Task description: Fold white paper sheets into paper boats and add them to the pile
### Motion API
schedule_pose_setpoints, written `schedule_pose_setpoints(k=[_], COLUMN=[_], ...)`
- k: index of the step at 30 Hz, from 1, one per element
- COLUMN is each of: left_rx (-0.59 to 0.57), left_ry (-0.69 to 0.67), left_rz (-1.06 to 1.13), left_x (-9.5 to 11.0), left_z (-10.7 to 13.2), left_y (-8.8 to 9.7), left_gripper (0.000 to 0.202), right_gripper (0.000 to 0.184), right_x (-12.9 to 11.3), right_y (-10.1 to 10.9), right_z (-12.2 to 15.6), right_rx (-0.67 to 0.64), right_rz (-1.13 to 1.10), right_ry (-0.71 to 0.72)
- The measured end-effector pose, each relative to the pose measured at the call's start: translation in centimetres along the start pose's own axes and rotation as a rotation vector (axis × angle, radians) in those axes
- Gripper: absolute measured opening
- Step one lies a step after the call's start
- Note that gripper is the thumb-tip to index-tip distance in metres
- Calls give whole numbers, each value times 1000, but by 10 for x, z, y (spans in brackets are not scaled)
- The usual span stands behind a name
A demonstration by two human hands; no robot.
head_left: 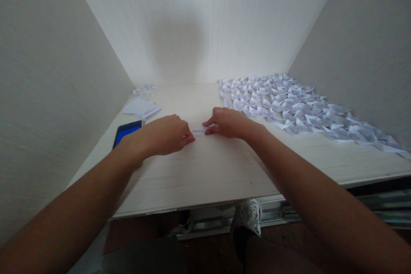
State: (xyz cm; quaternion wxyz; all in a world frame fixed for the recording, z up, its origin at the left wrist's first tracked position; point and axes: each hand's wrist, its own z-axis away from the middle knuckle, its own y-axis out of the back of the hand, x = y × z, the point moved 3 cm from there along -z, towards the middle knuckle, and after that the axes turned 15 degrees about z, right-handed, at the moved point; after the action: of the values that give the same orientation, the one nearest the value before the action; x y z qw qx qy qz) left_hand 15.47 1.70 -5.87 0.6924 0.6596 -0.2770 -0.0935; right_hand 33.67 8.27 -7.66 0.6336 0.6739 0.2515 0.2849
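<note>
While the white tabletop (205, 180), walled on three sides, bears many folded papers (289, 105) at right, the left hand (165, 135) and right hand (229, 122), with flat sheets (137, 106) and a phone (127, 129) leftward, pinch a small paper strip (198, 132) at mid-table.

A narrow piece of white paper (198, 133) lies nearly flat near the middle of the pale worktop, its long side running left to right, one end at the fingertips of the left hand (168, 135) and the other between the thumb and finger of the right hand (227, 122). Thin lines run along its exposed middle; whether crease or edge is unclear. Beyond the right hand spread rows of pointed, folded white papers (272, 98), closely packed; at far left, flat white sheets (138, 106) lie loosely overlapped.
</note>
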Motion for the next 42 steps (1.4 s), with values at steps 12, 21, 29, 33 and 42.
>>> schedule_pose_setpoints(k=[12,21,29,33,42], left_rx=[46,48,67,97,61], left_ry=[6,17,74,50,28], left_rz=[20,14,92,88,30], left_x=[0,-2,-5,-5,-3], left_z=[-30,-32,-32,-32,-32], left_y=[-30,-35,-27,-27,-27], left_gripper=[34,37,34,31,37], right_gripper=[55,37,24,19,24], right_x=[0,-5,-4,-4,-18], right_y=[-7,1,6,2,-10], right_z=[-8,-15,-25,-24,3], right_rx=[3,-146,-201,-176,101], right_rz=[-148,-194,-131,-117,-105], right_ry=[-63,-235,-269,-310,-262])
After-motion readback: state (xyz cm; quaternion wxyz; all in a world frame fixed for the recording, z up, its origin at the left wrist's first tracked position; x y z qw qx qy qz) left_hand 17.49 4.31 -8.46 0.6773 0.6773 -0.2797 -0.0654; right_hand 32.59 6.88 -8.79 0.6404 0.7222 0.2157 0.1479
